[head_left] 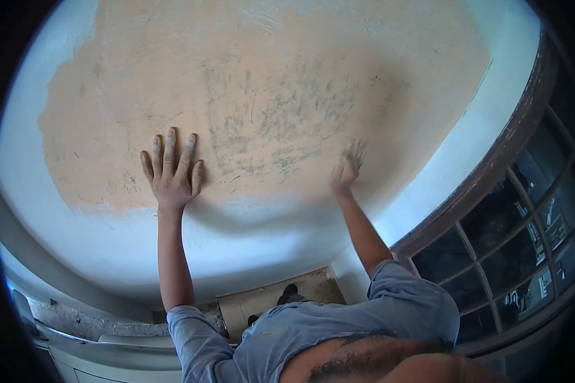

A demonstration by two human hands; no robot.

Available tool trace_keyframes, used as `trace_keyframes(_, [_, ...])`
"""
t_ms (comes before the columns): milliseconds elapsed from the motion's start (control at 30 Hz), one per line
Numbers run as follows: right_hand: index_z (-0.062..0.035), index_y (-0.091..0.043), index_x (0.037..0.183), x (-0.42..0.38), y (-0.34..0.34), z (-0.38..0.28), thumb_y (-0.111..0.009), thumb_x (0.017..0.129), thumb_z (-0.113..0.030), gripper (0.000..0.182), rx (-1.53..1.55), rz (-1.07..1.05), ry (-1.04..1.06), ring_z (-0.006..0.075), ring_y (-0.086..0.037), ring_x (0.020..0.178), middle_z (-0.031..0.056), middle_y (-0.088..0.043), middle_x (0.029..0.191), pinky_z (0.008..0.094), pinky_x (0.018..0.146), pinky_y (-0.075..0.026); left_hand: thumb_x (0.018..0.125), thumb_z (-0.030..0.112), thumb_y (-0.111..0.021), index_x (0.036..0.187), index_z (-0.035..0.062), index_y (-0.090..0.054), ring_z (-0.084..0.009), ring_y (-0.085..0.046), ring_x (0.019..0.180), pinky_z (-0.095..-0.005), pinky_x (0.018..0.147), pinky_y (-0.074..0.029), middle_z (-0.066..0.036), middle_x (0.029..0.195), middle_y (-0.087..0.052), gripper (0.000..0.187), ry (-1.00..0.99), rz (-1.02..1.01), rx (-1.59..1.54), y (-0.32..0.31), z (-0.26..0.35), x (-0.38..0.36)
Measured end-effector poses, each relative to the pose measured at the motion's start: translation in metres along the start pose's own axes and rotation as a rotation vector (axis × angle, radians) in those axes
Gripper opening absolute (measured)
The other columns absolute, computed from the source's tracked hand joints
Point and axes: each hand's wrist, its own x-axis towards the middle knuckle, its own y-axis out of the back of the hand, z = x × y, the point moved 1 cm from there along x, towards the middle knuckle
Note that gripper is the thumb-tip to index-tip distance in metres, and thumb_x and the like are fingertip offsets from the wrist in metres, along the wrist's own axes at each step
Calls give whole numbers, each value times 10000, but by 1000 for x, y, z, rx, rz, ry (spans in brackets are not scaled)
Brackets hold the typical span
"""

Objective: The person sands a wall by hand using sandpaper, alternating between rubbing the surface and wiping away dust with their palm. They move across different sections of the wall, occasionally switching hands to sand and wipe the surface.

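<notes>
Flat against the wall, my left hand [172, 175] has its fingers spread, with grey-brown residue on the fingertips. It rests near the lower edge of a peach-coloured patch [128, 102] on the pale wall [236, 233]. My right hand [349, 165] is over the lower right part of the patch, blurred by motion. Its fingers are smeared, so their shape and anything in them cannot be made out. Dark smudges mark the patch between and above my hands.
On the right is a dark-framed window [446, 250] with several panes, beside a pale wall strip [421, 185]. Below, a dark shoe [289, 292] shows near a light panel on the floor. A pale curved ledge [76, 287] runs along the lower left.
</notes>
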Motion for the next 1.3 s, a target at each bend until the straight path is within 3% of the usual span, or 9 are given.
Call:
trace_keyframes(200, [-22, -403, 1445, 219, 48, 28, -387, 996, -257, 507, 100, 91, -172, 374, -306, 1414, 190, -348, 1521, 484, 1169, -175, 954, 420, -462, 1338, 247, -591, -304, -338, 1409, -485, 1190, -68, -102, 1462, -468, 441, -40, -1, -19, 2, -2, 5])
trace_keyframes(233, [7, -467, 1389, 275, 50, 79, -421, 1010, -228, 449, -432, 318, 488, 323, -566, 1203, 209, -536, 1363, 422, 979, -440, 954, 415, -463, 1335, 232, -594, -308, -336, 1409, -488, 1188, -68, -113, 1461, -466, 443, -47, 15, -15, 2, -1, 5])
trace_keyframes(267, [14, -480, 1370, 319, 62, 63, -409, 1003, -200, 431, -13, 188, -87, 350, -554, 1206, 222, -558, 1327, 420, 1010, -420, 954, 410, -464, 1333, 217, -597, -313, -334, 1409, -490, 1186, -68, -124, 1461, -464, 446, -52, 37, -7, 0, -2, 6])
trace_keyframes(367, [16, -496, 1360, 303, 44, 74, -393, 999, -234, 452, 1, 285, 6, 327, -384, 1378, 209, -466, 1428, 392, 1152, -259, 955, 401, -461, 1323, 207, -605, -315, -321, 1417, -493, 1186, -61, -136, 1457, -465, 441, -58, 37, -15, -1, -2, 5])
trace_keyframes(600, [-26, -546, 1330, -56, 13, 20, -417, 1004, -274, 429, 118, 63, -141, 379, -328, 1407, 210, -459, 1439, 523, 1168, -156, 962, 383, -451, 1315, 192, -611, -320, -315, 1419, -485, 1188, -69, -143, 1450, -472, 431, -55, 34, 6, 3, -6, 1])
trace_keyframes(867, [32, -460, 1375, 302, 55, 69, -380, 1027, -301, 489, 134, 233, -194, 339, -379, 1377, 190, -427, 1467, 396, 1145, -253, 958, 361, -451, 1303, 163, -619, -333, -315, 1417, -484, 1188, -73, -170, 1449, -465, 432, -105, 60, -13, -1, -5, 7])
trace_keyframes(1033, [-79, -308, 1504, 95, 7, 5, -372, 995, -224, 533, -78, 94, -75, 345, -215, 1456, 149, -285, 1560, 489, 1186, -101, 954, 358, -456, 1308, 164, -617, -328, -315, 1419, -485, 1188, -73, -165, 1454, -461, 434, -70, 70, 10, -3, -1, 4])
trace_keyframes(1100, [-69, -575, 1309, -54, -13, -36, -432, 941, -200, 417, 138, 15, -159, 386, -319, 1410, 189, -468, 1440, 565, 1168, -105, 953, 360, -458, 1305, 167, -619, -327, -315, 1419, -483, 1188, -73, -164, 1455, -460, 433, -54, 48, 4, -2, 0, 6])
trace_keyframes(1300, [-58, -572, 1312, 110, 6, -28, -471, 878, -192, 465, 54, 58, 38, 435, -373, 1349, 219, -519, 1372, 593, 1147, -141, 948, 365, -468, 1301, 129, -620, -327, -307, 1422, -465, 1181, -82, -173, 1462, -450, 451, -104, 57, 23, -5, -1, 6])
